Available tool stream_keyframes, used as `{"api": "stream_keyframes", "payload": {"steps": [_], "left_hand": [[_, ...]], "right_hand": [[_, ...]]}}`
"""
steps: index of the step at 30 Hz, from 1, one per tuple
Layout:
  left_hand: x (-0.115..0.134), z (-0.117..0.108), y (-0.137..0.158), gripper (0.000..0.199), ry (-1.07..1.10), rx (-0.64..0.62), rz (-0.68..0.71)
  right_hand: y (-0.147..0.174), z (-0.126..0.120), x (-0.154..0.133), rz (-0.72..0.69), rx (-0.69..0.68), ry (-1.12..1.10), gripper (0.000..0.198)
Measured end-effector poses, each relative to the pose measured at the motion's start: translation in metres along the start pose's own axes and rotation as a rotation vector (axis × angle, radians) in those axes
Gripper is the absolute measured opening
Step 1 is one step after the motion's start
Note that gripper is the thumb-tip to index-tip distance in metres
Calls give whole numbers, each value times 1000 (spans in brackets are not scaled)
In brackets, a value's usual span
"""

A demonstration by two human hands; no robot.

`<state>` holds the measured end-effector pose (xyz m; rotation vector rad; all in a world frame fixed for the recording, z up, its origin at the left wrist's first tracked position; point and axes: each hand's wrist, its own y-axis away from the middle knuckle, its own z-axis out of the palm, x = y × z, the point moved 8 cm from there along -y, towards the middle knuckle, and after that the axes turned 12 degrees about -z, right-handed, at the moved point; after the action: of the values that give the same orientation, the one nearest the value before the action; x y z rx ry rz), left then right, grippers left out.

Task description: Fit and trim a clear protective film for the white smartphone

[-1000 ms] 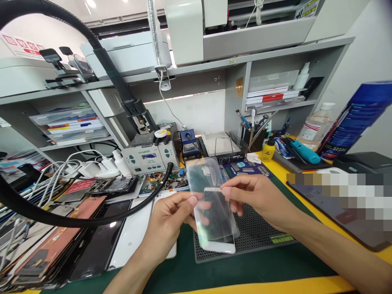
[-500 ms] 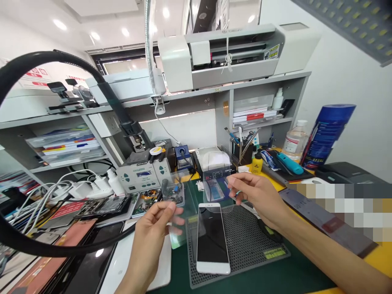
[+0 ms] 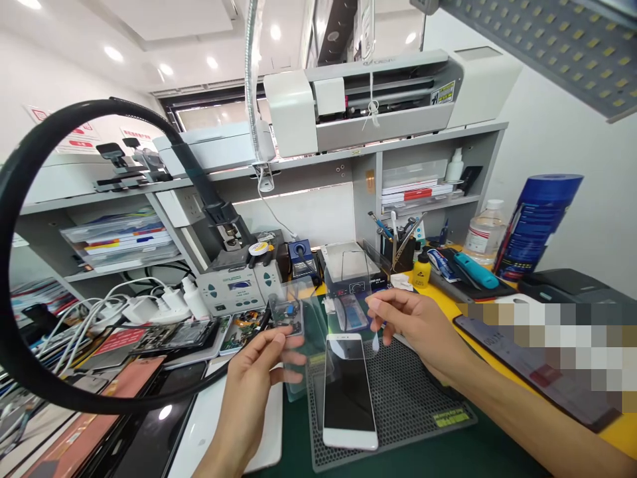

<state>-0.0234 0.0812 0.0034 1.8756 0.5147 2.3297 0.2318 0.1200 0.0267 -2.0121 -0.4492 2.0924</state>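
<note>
My left hand (image 3: pixel 263 365) pinches a clear plastic film (image 3: pixel 296 390) between thumb and fingertips, left of the phone. Opposite it, my right hand (image 3: pixel 411 322) has thumb and forefinger closed on another see-through film (image 3: pixel 348 348), whose faint lower edge overlaps the phone's top end. The films' exact outlines are hard to make out. Below and between my hands lies a white-framed smartphone (image 3: pixel 350 398), face up with its screen dark. It rests on a grey perforated mat (image 3: pixel 418 392). A small pale drop-shaped piece (image 3: pixel 375 342) shows below my right fingertips.
Dark and white device panels (image 3: pixel 239 425) and a board tray (image 3: pixel 246 330) lie left. Behind stand a grey control station (image 3: pixel 239 292), a pen holder (image 3: pixel 401 252) and a yellow bottle (image 3: pixel 421 269). A black hose (image 3: pixel 10 265) loops at left; another phone (image 3: pixel 537 368) lies right.
The view has shifted slightly, moving the scene right and down. The see-through film by my right hand shows its outline more clearly, and the pale drop-shaped piece is now visible. Both hands keep their pinch.
</note>
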Motion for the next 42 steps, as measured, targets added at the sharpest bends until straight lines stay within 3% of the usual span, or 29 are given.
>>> {"api": "stream_keyframes", "payload": {"steps": [20, 28, 32, 34, 38, 42], "left_hand": [[-5, 3, -2, 35, -31, -78, -7], [-3, 16, 6, 29, 12, -185, 16], [-4, 22, 9, 29, 14, -235, 55], [-4, 15, 5, 30, -15, -185, 80], [9, -23, -10, 33, -18, 52, 143], [25, -52, -18, 34, 8, 133, 149]], "right_hand": [[3, 5, -2, 1, -60, 29, 34], [12, 25, 1, 66, -264, 3, 31], [14, 33, 1, 79, -285, 4, 31], [13, 32, 1, 72, -271, 6, 30], [7, 18, 6, 110, -203, 25, 28], [12, 14, 25, 337, -235, 63, 19]]}}
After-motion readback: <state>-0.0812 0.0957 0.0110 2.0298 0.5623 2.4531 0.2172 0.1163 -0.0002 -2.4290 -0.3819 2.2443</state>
